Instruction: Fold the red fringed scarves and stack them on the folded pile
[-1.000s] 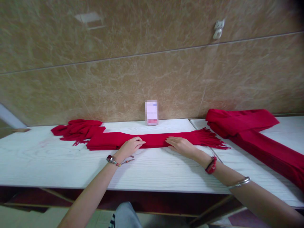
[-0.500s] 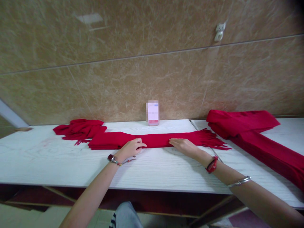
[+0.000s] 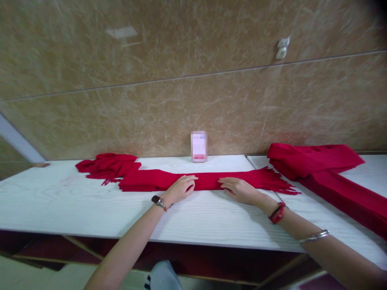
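A red scarf [image 3: 208, 181], folded into a long strip, lies across the white tabletop with its fringe spread out at the right end. My left hand [image 3: 181, 188] rests on the scarf's near edge around the middle, fingers stretched over the cloth. A short way to the right, my right hand [image 3: 238, 189] lies on the same strip with its fingers extended and pointing left. Both hands touch the scarf from above, and neither grips it. Crumpled red cloth [image 3: 110, 165] with some fringe lies beside the strip's left end.
More red scarves [image 3: 314, 161] lie folded in a bent stack on the right. A small blurred pink-white box or card [image 3: 198, 147] stands against the tiled wall [image 3: 181, 108]. A white cat-shaped hook [image 3: 282, 48] is fixed higher up. The white table [image 3: 75, 209] has a seam right of centre.
My left hand has shifted slightly right along the scarf, its wrist turning. My right hand stays nearly in place on the cloth. The whole view has drifted a little.
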{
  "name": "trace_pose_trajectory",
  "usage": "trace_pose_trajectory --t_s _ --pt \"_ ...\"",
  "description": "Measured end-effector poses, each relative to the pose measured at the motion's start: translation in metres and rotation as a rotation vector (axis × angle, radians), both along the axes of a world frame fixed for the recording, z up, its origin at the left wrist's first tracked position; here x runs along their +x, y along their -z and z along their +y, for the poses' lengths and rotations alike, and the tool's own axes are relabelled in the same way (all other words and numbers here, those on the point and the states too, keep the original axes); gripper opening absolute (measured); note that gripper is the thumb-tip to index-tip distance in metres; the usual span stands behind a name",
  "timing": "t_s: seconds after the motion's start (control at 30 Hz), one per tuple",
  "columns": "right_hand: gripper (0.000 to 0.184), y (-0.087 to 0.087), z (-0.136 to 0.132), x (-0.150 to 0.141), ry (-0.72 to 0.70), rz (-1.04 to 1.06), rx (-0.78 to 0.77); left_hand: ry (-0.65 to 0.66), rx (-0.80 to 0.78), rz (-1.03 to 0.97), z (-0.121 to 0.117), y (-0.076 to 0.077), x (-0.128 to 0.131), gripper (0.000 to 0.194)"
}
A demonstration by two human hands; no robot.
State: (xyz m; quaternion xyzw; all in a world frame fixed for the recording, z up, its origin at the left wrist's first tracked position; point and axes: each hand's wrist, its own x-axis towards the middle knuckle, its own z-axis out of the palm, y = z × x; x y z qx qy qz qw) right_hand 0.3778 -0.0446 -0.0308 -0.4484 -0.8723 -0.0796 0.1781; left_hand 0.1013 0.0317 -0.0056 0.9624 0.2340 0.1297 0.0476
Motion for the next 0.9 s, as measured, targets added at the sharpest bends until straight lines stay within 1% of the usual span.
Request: trace_pose_trajectory --t_s 0.07,0.1,0.2,0.27,0.37,0.47,0.57,0.67,0.77,0.83,0.9 --pt "0.034 -0.003 0.006 -0.013 0.031 0.044 -0.016 -0.022 0.001 0.017 0.001 0.008 0.007 0.027" --pt "0.037 -0.005 0.01 -0.022 0.07 0.058 -0.027 -0.035 0.003 0.022 0.003 0.012 0.009 0.03" --pt "0.048 -0.009 0.029 -0.055 0.252 0.068 -0.077 -0.074 0.015 0.026 0.006 0.019 0.011 0.04" --pt "0.051 -0.01 0.04 -0.076 0.332 0.051 -0.117 -0.116 0.009 0.021 0.006 0.02 0.01 0.044" --pt "0.049 -0.005 0.05 -0.094 0.344 0.001 -0.161 -0.222 -0.019 0.067 0.004 0.017 0.006 0.049" --pt "0.049 0.002 0.05 -0.094 0.333 -0.045 -0.169 -0.383 -0.058 0.165 -0.001 0.013 0.002 0.052" --pt "0.048 0.007 0.046 -0.081 0.348 -0.083 -0.141 -0.495 -0.093 0.223 -0.004 0.01 0.0 0.058" --pt "0.044 0.013 0.04 -0.053 0.361 -0.15 -0.099 -0.508 -0.11 0.244 -0.005 0.008 0.001 0.06" --pt "0.04 0.025 0.032 -0.004 0.368 -0.229 -0.051 -0.498 -0.123 0.259 -0.004 0.006 0.002 0.06" --pt "0.038 0.034 0.027 0.034 0.417 -0.266 -0.045 -0.497 -0.126 0.265 -0.004 0.005 0.002 0.06" --pt "0.036 0.037 0.021 0.064 0.449 -0.291 -0.045 -0.498 -0.124 0.266 -0.004 0.005 0.002 0.059"
